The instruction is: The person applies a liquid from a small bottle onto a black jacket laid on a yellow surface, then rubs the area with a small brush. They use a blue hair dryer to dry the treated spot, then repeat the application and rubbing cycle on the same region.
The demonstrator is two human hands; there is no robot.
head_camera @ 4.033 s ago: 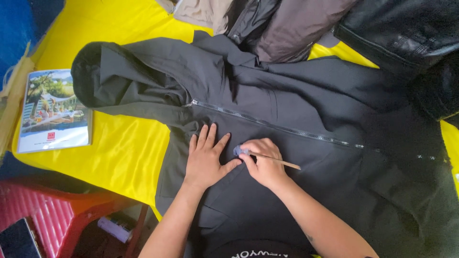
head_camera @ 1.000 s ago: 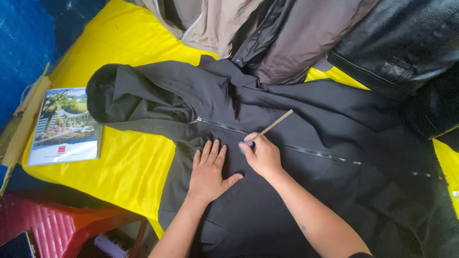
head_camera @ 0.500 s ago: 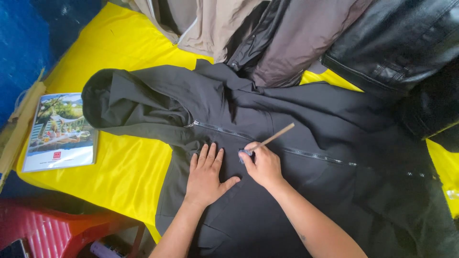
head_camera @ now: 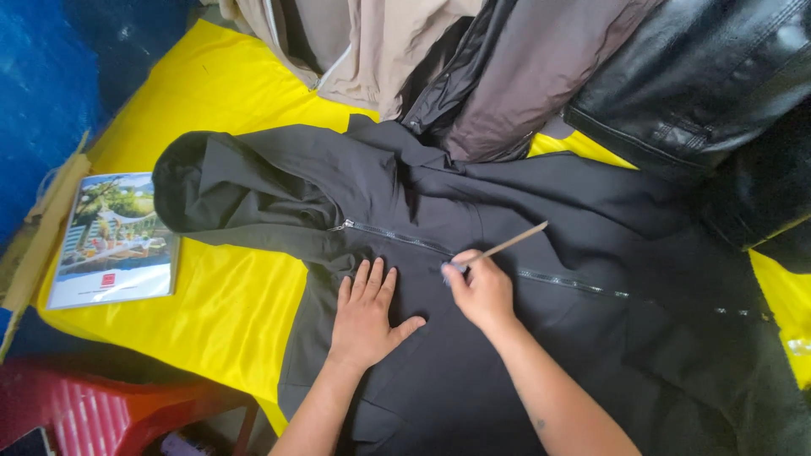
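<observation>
Left hand (head_camera: 365, 314) flat on black hoodie (head_camera: 541, 338), right hand (head_camera: 480, 290) gripping stick (head_camera: 507, 244) by zipper (head_camera: 397, 237)

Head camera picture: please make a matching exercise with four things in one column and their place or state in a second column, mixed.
1. left hand
2. right hand
3. magazine
4. leather jacket

a. lies on the yellow cloth, left of the hood
b. grips a thin stick at the zipper
c. piled at the top right
d. flat on the black hoodie, fingers spread

Pairs: 1-d, 2-b, 3-a, 4-c
</observation>
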